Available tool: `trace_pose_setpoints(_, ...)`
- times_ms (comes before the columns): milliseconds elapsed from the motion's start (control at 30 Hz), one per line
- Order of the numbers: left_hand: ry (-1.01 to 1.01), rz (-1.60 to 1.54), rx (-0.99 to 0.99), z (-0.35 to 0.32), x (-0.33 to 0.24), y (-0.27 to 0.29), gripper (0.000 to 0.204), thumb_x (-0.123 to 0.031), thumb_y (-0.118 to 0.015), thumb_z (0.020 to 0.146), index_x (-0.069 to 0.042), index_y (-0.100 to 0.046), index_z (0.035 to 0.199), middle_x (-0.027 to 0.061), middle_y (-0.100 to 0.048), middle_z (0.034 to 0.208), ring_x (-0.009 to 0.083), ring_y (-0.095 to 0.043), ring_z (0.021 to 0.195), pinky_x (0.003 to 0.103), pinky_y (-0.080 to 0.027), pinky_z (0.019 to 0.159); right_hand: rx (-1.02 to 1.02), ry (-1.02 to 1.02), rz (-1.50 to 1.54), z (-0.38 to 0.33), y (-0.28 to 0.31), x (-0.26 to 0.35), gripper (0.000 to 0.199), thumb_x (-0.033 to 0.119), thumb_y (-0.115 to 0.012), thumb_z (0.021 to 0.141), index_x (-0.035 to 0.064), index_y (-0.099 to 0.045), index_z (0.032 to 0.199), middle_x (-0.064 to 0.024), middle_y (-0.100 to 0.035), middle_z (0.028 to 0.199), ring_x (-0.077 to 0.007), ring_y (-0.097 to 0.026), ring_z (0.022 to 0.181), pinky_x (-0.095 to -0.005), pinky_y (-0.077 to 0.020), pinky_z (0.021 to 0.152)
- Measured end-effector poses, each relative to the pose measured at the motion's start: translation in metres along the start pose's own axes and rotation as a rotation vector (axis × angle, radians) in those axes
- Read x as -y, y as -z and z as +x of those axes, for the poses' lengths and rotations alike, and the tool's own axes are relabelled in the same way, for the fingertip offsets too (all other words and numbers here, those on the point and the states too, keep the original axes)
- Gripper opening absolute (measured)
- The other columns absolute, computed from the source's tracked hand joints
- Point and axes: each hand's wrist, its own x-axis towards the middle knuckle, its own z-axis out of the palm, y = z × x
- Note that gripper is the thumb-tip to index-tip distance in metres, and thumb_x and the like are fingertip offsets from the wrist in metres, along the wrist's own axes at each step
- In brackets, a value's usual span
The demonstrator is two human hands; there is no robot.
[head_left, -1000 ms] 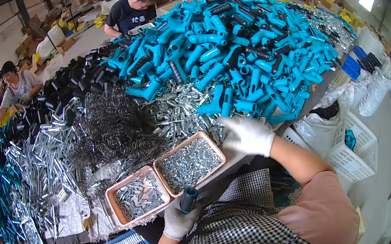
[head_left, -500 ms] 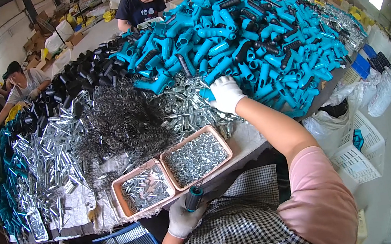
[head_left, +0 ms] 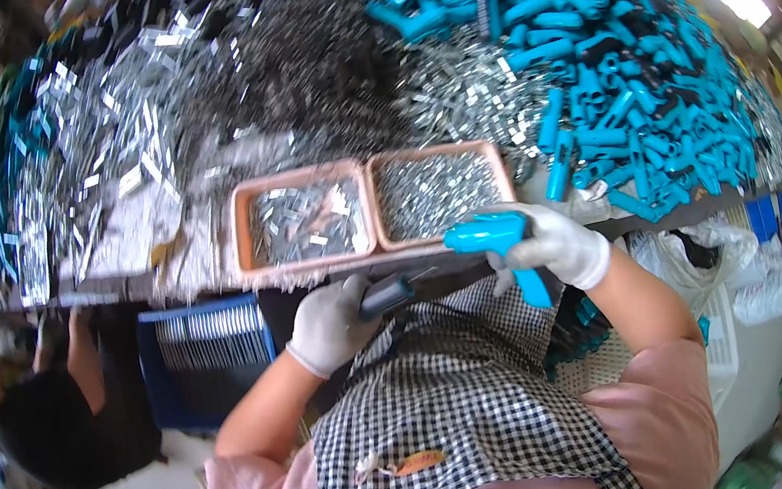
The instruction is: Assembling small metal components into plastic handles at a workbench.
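My left hand [head_left: 331, 326], in a white glove, is closed round a dark cylindrical part [head_left: 386, 296] with a thin rod or spring sticking out toward the right. The white-gloved right hand [head_left: 560, 241] grips a teal pistol-shaped plastic housing [head_left: 486, 233], its grip end pointing down. The two parts are apart, both held in front of my checked apron [head_left: 429, 360]. Just beyond them, at the table's edge, stand two pinkish trays. The left tray [head_left: 243, 231] holds loose metal pieces, and the right tray [head_left: 505, 172] is full of small shiny metal parts.
Teal housings [head_left: 614, 110] are heaped at the right of the table. Dark springs [head_left: 304, 65] lie in the middle, with metal pins [head_left: 113, 144] to their left. Below the table's edge stands a blue crate [head_left: 164, 400]. A person in black [head_left: 64, 425] is at the lower left.
My right hand has come back from the heap to my front, now holding a teal housing. The left hand still holds the dark part, turned more sideways. The view has tilted down.
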Motion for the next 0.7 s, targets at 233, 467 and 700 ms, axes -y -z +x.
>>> trace_pose_setpoints(233,-0.109,0.156,0.085,-0.013,-0.005,0.007,0.022,-0.022,-0.068,0.079,-0.006,-0.059,0.091,0.0131,-0.064,0.075,0.0325,-0.066,0.07,0.043,-0.052,0.062,0.021,-0.177,-0.092,-0.01,-0.017,-0.007,0.061,0.017,-0.072,0.073,-0.0068,-0.054,0.127,-0.0129,-0.066,0.1,-0.019,-0.068,0.081,-0.032,-0.0564,0.073)
trace_pose_setpoints(467,-0.056,0.181,0.124,-0.026,-0.013,0.016,0.032,-0.027,-0.074,0.074,-0.006,-0.059,0.093,0.0149,-0.064,0.078,0.0335,-0.067,0.075,0.046,-0.052,0.065,0.109,0.029,-0.661,-0.004,-0.029,-0.015,0.053,0.02,-0.076,0.072,0.0017,-0.064,0.12,-0.011,-0.07,0.107,-0.0193,-0.067,0.097,-0.0328,-0.0512,0.089)
trace_pose_setpoints(700,0.105,-0.603,0.88,-0.011,-0.01,0.015,0.026,-0.022,-0.074,0.076,-0.001,-0.065,0.089,0.008,-0.062,0.065,0.0181,-0.062,0.057,0.032,-0.05,0.056,0.372,1.261,-1.538,0.01,-0.059,-0.009,0.024,0.019,-0.064,0.075,0.009,-0.067,0.096,-0.0073,-0.061,0.084,-0.0215,-0.062,0.074,-0.0436,-0.0563,0.081)
